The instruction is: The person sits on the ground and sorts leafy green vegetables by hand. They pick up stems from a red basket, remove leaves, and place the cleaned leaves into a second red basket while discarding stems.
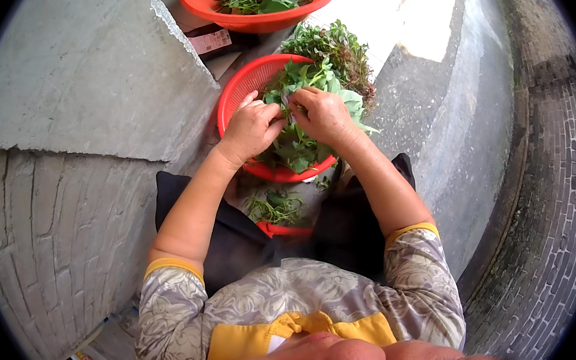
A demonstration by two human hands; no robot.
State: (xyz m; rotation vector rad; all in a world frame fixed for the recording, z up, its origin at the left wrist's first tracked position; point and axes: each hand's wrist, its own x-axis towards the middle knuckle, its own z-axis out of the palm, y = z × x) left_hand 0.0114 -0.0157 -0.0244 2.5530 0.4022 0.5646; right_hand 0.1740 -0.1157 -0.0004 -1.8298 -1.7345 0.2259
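Observation:
Over a red plastic colander [239, 82] on the floor, my two hands are close together with leafy greens between them. My left hand [253, 127] has its thumb and index finger pinched at a stem, the other fingers partly raised. My right hand [322, 114] is closed around part of the leafy stems [328, 78], whose broad leaves hang to its right. More green leaves [298, 148] lie in the colander below my hands. The fingertips are partly hidden among the greens.
A second red colander [265, 22] holds more greens, beside a dark package with a printed label [210, 41]. A pile of rooted greens [336, 54] adjoins the near colander. Stripped stems [275, 207] lie between my knees. A concrete slab [82, 74] stands at left.

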